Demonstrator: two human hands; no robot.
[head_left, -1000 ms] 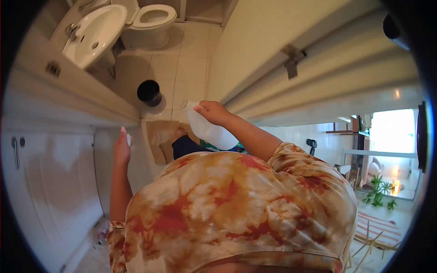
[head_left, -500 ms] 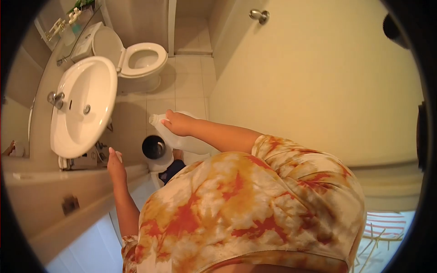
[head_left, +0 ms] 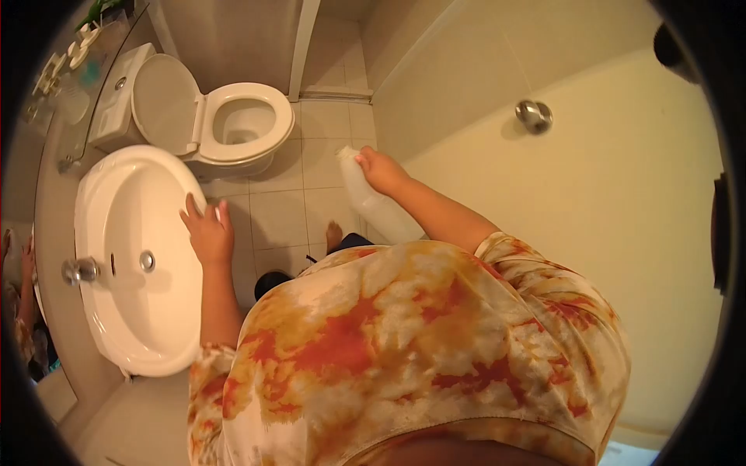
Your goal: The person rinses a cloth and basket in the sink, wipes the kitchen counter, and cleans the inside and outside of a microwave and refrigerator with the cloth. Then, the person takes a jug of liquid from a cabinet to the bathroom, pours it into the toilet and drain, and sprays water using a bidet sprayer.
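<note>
My right hand (head_left: 381,171) is closed around the upper part of a whitish, translucent plastic jug (head_left: 377,211) beside the door. The jug tilts, its narrow mouth toward the toilet and its lower end partly hidden by my shirt. Over the right rim of the white sink (head_left: 140,326) is my left hand (head_left: 210,233), fingers spread. Whether it touches the rim I cannot tell. Something pale shows between those fingers, too small to make out.
A toilet (head_left: 284,124) with its lid raised stands beyond the sink. A metal faucet (head_left: 81,270) is on the sink's left. The door (head_left: 606,233) with its round knob (head_left: 534,116) is on the right. A dark round bin (head_left: 270,284) is partly hidden below me.
I have moved forward, so the sink and toilet appear closer. My left hand has come up to the sink rim and its fingers have spread. The jug has moved right, still in my right hand.
</note>
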